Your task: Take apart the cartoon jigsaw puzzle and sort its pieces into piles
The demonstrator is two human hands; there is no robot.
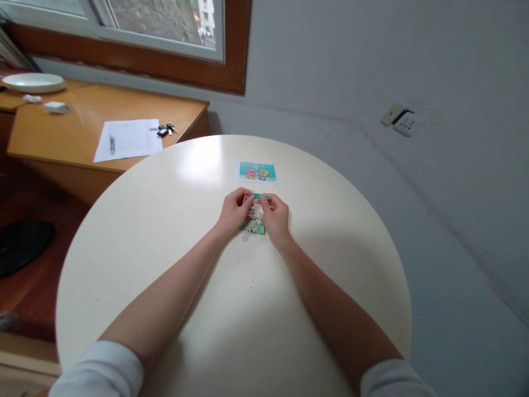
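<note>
A small, partly assembled jigsaw puzzle (253, 225) lies on the round white table, with teal-green sections along its top and bottom and pale pieces in the middle. My left hand (236, 212) is at its upper left, thumb and fingers closed on a puzzle piece at the top edge. From the right, my right hand (276, 216) pinches the teal top strip. My fingers partly hide the puzzle's sides. Just below it sits a loose pale piece (246, 237). Beyond my hands lies a picture card (258, 172) with a pink and a yellow cartoon figure on teal.
The round table (136, 231) stands near a grey wall. At the far left, a wooden desk (82, 132) carries a printed sheet (130, 138), keys (165, 130), a white box (57, 107) and a white round dish (35, 82). A wall socket (408, 123) is at right.
</note>
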